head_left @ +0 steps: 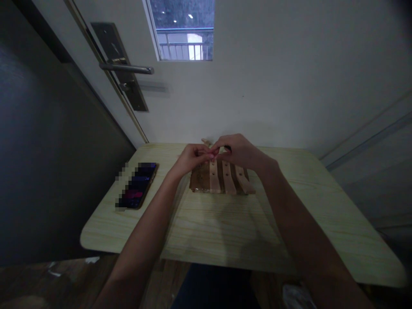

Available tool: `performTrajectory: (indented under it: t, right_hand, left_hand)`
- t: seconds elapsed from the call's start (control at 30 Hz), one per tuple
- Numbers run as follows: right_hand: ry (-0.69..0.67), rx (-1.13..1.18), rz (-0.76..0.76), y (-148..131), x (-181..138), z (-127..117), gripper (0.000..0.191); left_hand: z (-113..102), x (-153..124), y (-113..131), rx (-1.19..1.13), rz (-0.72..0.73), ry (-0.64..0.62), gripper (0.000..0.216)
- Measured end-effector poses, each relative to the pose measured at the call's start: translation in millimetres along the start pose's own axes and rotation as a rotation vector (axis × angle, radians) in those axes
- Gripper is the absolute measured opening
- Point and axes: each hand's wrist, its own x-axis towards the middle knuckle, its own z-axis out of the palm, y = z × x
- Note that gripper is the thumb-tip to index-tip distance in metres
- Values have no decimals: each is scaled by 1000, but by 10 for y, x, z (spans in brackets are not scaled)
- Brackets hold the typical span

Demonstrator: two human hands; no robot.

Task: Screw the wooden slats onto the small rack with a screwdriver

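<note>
Brown board [200, 177] lies flat on the table [199, 227], in front of you, and both your hands are at its far part. On this board lie three pale strips [227, 176], side by side, running from its far side toward its near edge. Each strip shows small dark spots, which look like holes. The strip nearest to the board's right side bends to the right, and its near end reaches past the board's near right corner. The near edge of the board looks shiny.

Your left hand [189, 159] comes from the left of the board, and your right hand [240, 150] comes over it from the right. The fingertips of both hands come together above the far end of the leftmost strip, with thumbs and forefingers close to each other. I cannot tell whether they pinch a strip or some small thing, because the fingers cover this place.

Just beyond the board, a small pale piece [206, 141] shows behind your fingers. To the left of the board, well apart from it, lies a phone [141, 184] with its screen lit and partly pixelated. Beyond the board stands a white door [273, 86]; its metal handle [128, 68] is far to the board's left.
</note>
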Motion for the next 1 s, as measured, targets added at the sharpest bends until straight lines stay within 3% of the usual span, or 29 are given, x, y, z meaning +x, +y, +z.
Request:
performTrajectory:
  t: [0.17, 0.27, 0.37, 0.6, 1.0]
  right_hand:
    - [46, 7, -76, 45, 19, 25, 11]
    - [3, -57, -69, 67, 14, 55, 8]
    - [-68, -236, 27, 25, -10, 82, 10]
    - [-239, -564, 165, -181, 8, 133, 18]
    - [-287, -657, 118, -212, 56, 218, 20]
  left_hand:
    - [-44, -2, 34, -86, -2, -28, 27]
    - [-78, -13, 6, -73, -43, -79, 28]
    - [-102, -28, -37, 66, -77, -147, 33]
    - [-85, -43, 4, 541, -156, -147, 47]
    - [-77, -54, 74, 743, -203, -161, 48]
